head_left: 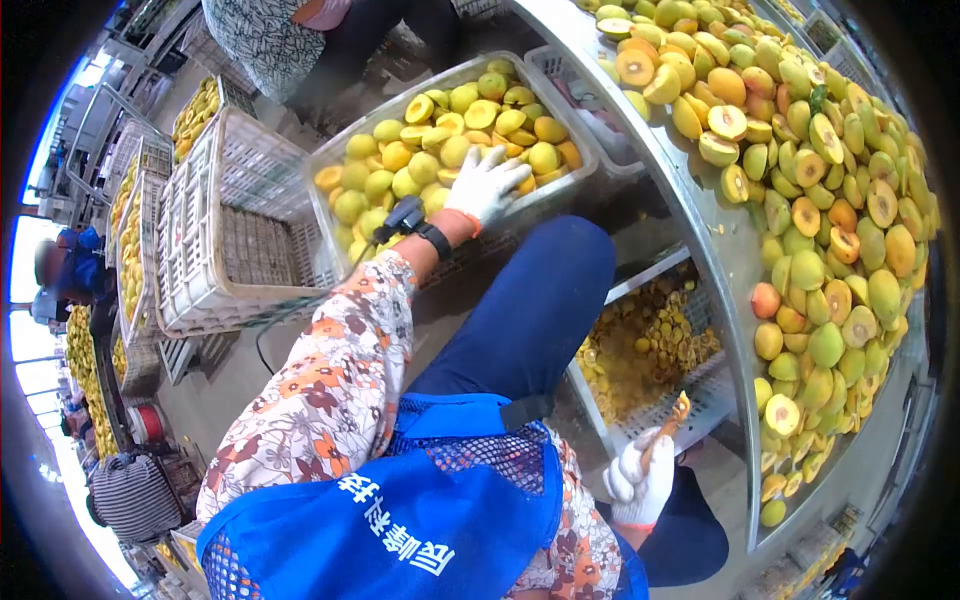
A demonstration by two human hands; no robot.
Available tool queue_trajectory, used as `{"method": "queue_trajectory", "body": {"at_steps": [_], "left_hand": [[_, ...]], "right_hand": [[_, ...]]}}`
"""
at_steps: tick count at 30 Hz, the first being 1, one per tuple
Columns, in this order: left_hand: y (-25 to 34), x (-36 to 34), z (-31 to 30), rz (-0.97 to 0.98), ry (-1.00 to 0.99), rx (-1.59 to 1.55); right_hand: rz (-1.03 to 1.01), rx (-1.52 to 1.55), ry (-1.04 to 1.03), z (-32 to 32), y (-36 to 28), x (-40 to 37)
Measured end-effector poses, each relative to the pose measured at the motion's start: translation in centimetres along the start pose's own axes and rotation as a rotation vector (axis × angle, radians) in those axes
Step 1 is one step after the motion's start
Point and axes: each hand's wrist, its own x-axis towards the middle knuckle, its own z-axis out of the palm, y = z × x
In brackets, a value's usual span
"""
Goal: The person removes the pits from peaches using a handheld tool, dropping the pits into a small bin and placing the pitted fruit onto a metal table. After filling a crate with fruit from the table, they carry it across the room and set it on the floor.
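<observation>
My left hand [487,185], in a white glove, rests on the halved yellow-green fruit [405,183] in a pale plastic crate [325,222]. Its fingers are spread over the fruit, and a dark device is strapped at the wrist. Lower right, my right hand [640,478], also gloved, is closed around a thin brown tool [661,432] that points up. A small orange-yellow bit shows at the tool's tip. Below and beside the metal table, a white crate [690,412] holds pits and fruit scraps [640,345].
A metal-edged table [700,235] on the right carries a large heap of halved fruit [810,230]. Stacked empty crates [190,235] stand at left. A person in a patterned top [262,45] sits beyond the fruit crate. More filled crates line the far left.
</observation>
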Motion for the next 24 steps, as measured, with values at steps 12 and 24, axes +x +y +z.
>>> {"method": "queue_trajectory", "body": {"at_steps": [12,24], "left_hand": [[-5.1,0.5,-4.2,-0.415,0.226,-0.135],[-12.5,1.5,-5.0,-0.667,0.05,-0.041]], "right_hand": [[-0.043,-1.286,0.438,-5.8,3.3,7.3],[-0.028,-1.281,0.387,-4.7,5.0,7.0]]}}
